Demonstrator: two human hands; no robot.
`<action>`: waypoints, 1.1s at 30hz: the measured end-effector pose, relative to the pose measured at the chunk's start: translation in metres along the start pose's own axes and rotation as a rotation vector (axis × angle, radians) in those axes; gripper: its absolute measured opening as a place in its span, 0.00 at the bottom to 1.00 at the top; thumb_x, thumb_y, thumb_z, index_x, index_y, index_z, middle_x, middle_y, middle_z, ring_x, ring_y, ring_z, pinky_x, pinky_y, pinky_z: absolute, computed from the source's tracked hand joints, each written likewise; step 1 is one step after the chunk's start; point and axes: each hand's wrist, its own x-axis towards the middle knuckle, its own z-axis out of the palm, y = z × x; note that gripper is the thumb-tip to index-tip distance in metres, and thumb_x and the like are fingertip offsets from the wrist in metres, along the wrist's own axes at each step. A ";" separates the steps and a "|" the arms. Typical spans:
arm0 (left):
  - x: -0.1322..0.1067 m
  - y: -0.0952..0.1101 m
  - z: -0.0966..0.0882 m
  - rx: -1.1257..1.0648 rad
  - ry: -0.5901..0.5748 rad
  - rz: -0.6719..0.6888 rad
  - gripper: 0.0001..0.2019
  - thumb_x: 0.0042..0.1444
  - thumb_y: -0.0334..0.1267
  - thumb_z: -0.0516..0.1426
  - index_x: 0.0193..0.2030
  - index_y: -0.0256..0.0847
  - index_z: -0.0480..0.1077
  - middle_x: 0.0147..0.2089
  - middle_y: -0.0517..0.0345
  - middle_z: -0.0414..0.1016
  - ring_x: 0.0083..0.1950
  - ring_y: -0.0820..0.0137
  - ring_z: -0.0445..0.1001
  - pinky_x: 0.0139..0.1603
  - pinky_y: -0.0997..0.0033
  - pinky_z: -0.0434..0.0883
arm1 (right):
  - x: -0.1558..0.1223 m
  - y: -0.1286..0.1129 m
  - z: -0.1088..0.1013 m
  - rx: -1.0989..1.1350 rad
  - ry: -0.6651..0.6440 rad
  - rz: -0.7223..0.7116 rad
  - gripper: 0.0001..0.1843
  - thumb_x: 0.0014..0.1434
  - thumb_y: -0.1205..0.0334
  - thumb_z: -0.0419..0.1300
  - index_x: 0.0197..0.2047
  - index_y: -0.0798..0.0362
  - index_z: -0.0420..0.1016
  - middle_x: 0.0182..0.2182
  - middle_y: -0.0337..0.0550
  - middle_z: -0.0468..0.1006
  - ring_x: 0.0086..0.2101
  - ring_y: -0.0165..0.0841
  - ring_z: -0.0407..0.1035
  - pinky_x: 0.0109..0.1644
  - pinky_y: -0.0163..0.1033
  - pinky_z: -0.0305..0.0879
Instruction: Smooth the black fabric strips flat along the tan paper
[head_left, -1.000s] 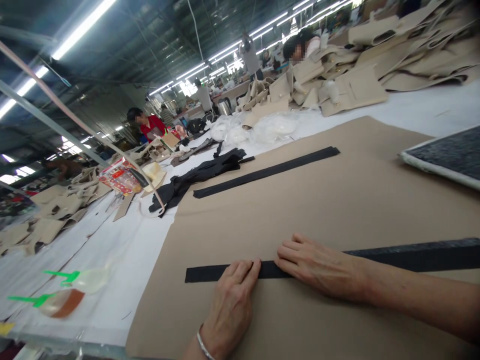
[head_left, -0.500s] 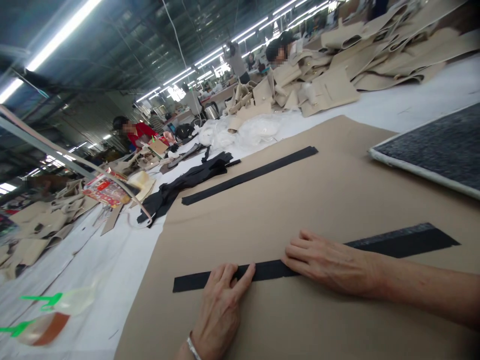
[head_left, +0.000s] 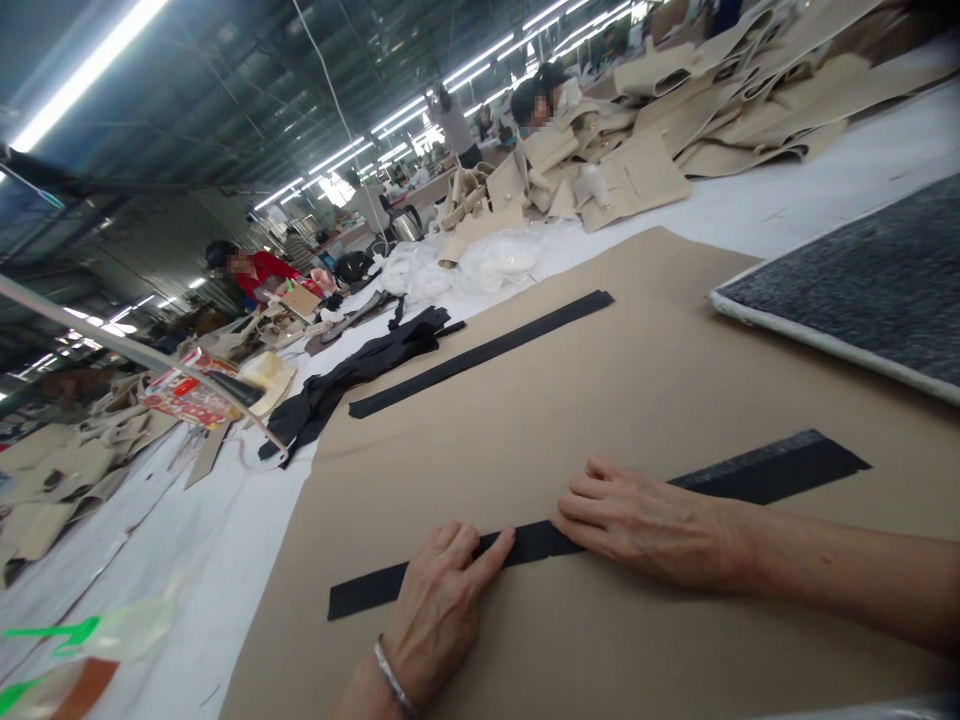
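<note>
A long black strip (head_left: 532,543) lies across a large beige sheet (head_left: 510,440). Left of my hands the strip looks narrower; its right part is wider, with a shiny greyish band along the upper edge. My left hand (head_left: 442,605), a silver bracelet at its wrist, has bent fingers on the strip and its thumb stretched along it. Just to the right, my right hand (head_left: 637,525) is closed on the strip, fingertips bunched at its edge. A second black strip (head_left: 480,355) lies flat farther back on the sheet.
A dark grey padded board (head_left: 855,290) with a white edge rests at right. Crumpled black pieces (head_left: 360,365) lie beyond the sheet's left side. Beige pieces (head_left: 637,165) are heaped behind, and two bottles with green nozzles (head_left: 112,635) lie front left. Other people work farther back.
The view has shifted slightly, so most things appear farther left. Both hands stay on the strip in nearly the same pose.
</note>
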 end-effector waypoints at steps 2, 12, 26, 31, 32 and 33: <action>-0.006 -0.006 -0.003 0.006 0.000 -0.001 0.27 0.61 0.23 0.45 0.65 0.45 0.61 0.41 0.51 0.69 0.40 0.62 0.67 0.43 0.58 0.70 | -0.001 0.000 0.000 0.006 0.002 0.001 0.06 0.65 0.73 0.53 0.42 0.56 0.69 0.35 0.42 0.69 0.34 0.35 0.59 0.41 0.44 0.51; 0.020 0.049 0.006 -0.129 0.182 -0.081 0.30 0.53 0.17 0.44 0.63 0.33 0.61 0.50 0.47 0.70 0.49 0.62 0.67 0.54 0.60 0.70 | -0.002 -0.002 0.005 -0.013 0.055 0.000 0.06 0.63 0.74 0.54 0.42 0.57 0.69 0.35 0.42 0.69 0.34 0.35 0.60 0.43 0.45 0.52; 0.028 0.059 0.019 0.033 0.176 -0.042 0.33 0.52 0.16 0.44 0.66 0.34 0.58 0.49 0.48 0.70 0.48 0.63 0.67 0.52 0.64 0.71 | -0.030 0.011 -0.005 -0.052 0.046 -0.001 0.05 0.66 0.72 0.53 0.39 0.57 0.69 0.33 0.41 0.67 0.32 0.34 0.58 0.38 0.43 0.49; 0.031 0.059 0.019 0.039 0.163 -0.033 0.36 0.53 0.17 0.44 0.69 0.41 0.55 0.46 0.50 0.69 0.45 0.64 0.67 0.49 0.64 0.71 | -0.042 0.016 -0.008 -0.070 0.026 -0.010 0.07 0.67 0.71 0.50 0.43 0.59 0.69 0.33 0.42 0.66 0.33 0.34 0.59 0.39 0.43 0.50; 0.031 0.058 0.019 0.039 0.159 -0.029 0.37 0.52 0.16 0.44 0.69 0.42 0.55 0.46 0.51 0.69 0.45 0.64 0.67 0.48 0.64 0.71 | -0.044 0.017 -0.008 -0.069 0.027 -0.012 0.07 0.67 0.71 0.50 0.43 0.59 0.70 0.33 0.42 0.66 0.33 0.35 0.59 0.39 0.43 0.50; 0.031 0.057 0.020 0.037 0.156 -0.027 0.37 0.51 0.16 0.45 0.69 0.42 0.55 0.45 0.51 0.69 0.45 0.64 0.67 0.48 0.64 0.71 | -0.047 0.018 -0.009 -0.066 0.030 -0.012 0.08 0.67 0.71 0.50 0.44 0.60 0.70 0.33 0.42 0.66 0.33 0.35 0.59 0.39 0.43 0.50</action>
